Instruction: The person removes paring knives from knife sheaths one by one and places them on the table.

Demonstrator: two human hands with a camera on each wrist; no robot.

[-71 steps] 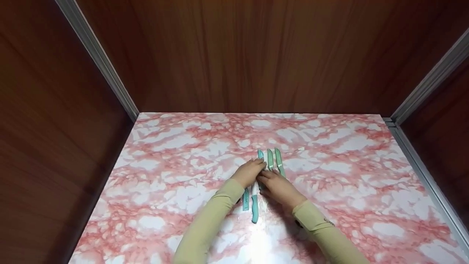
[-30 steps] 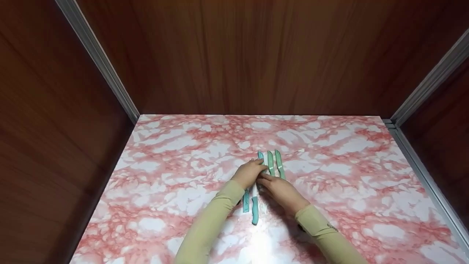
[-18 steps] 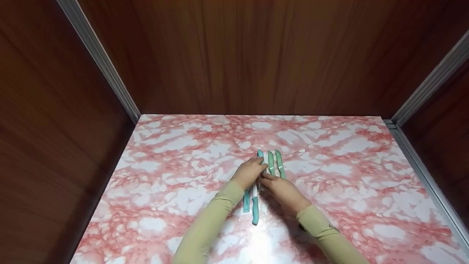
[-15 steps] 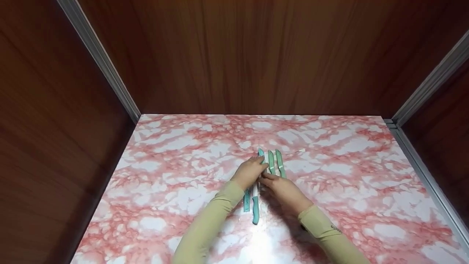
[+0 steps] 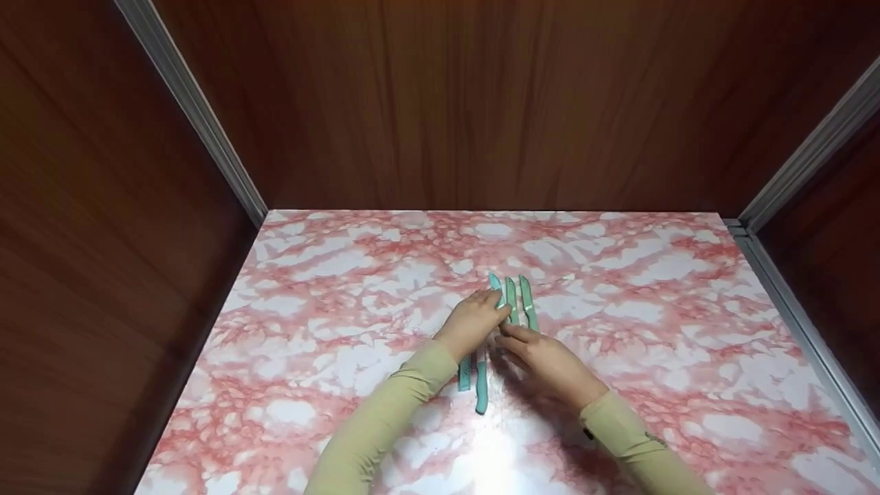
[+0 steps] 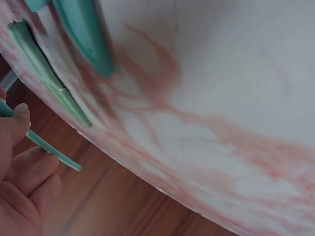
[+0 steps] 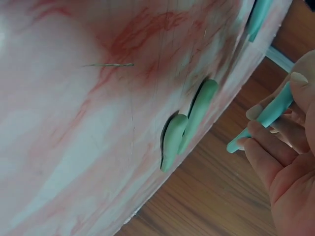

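Between my left hand point(image 5: 472, 322) and my right hand point(image 5: 552, 363) is a teal sheathed knife point(image 5: 495, 280), raised off the table. My left hand grips its sheath, whose far tip sticks out past the fingers. In the right wrist view, fingers and thumb of my right hand pinch the teal handle point(image 7: 275, 109). Just right of it lie two green sheathed knives point(image 5: 527, 295), side by side. Below my hands lies a bare knife with a teal handle point(image 5: 481, 393), its blade partly hidden. A separate teal sheath point(image 5: 465, 377) lies left of that blade, partly under my left wrist.
The table point(image 5: 330, 385) has a red and white marbled top. Brown wood-grain panels point(image 5: 440, 103) stand at its back and both sides, with grey metal strips point(image 5: 199, 110) at the corners.
Both hands have shifted slightly right together, with the held teal knife between them. Its tip now sits closer to the green knives. The bare knife and loose sheath stay lying on the table.
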